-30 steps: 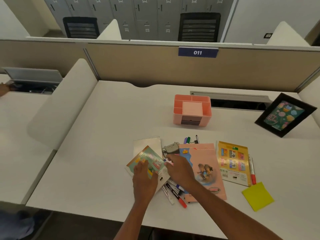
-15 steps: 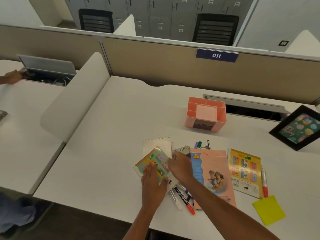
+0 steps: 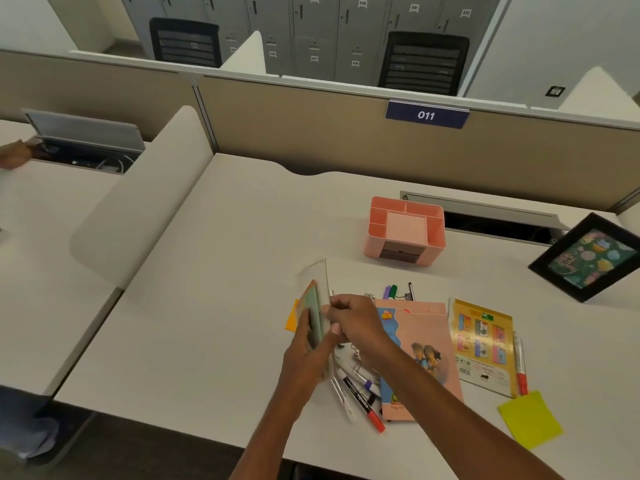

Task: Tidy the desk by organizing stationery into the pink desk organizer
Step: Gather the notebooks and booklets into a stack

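Note:
The pink desk organizer (image 3: pixel 377 216) stands at the back of the desk, its compartments holding nothing I can see. In front of me, my left hand (image 3: pixel 304 355) and my right hand (image 3: pixel 356 320) hold a green picture booklet (image 3: pixel 314 313) and a white spiral notepad (image 3: pixel 320 271) up on edge, lifted off the desk. An orange sticky pad (image 3: pixel 292 317) shows beneath them. Markers and pens (image 3: pixel 360 396) lie under my right wrist. More pens (image 3: pixel 394 292) poke out behind a pink booklet (image 3: pixel 419 344).
A yellow booklet (image 3: pixel 481 344) with a red pen (image 3: pixel 519 365) beside it and a yellow sticky pad (image 3: pixel 530 419) lie at the right. A black picture frame (image 3: pixel 585 258) leans at the far right. Another person's hand (image 3: pixel 14 154) rests on the neighbouring desk.
The green booklet and the white notepad lay flat on the desk before; both hands have now tipped them up on edge, uncovering an orange sticky pad. The camera has swung left.

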